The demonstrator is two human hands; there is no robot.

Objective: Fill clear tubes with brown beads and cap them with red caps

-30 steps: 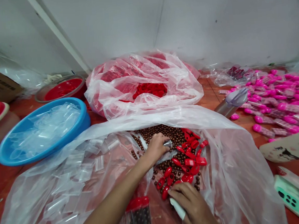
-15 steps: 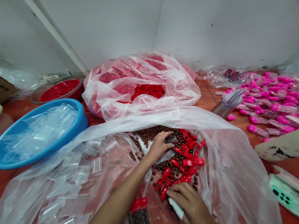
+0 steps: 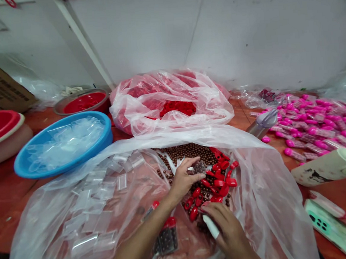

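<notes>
My left hand is closed on a small clear plastic box with dark brown balls in it, held over the pile of brown balls. My right hand is lower, its fingers curled beside the red plastic caps. A white wrapping covers one of its fingers. What its fingertips hold, if anything, is hidden. Filled clear boxes with red lids lie beside my left forearm. Empty clear boxes are scattered on the left of the plastic sheet.
A blue basin of clear plastic pieces stands at left. Behind the sheet sits a plastic bag of red caps. To the right are many pink-capped tubes, a grey-lidded bottle, a cream bottle and a phone.
The camera view has turned slightly left and up. My left hand still holds the clear box, now tilted a little differently. My right hand stays beside the red caps.
</notes>
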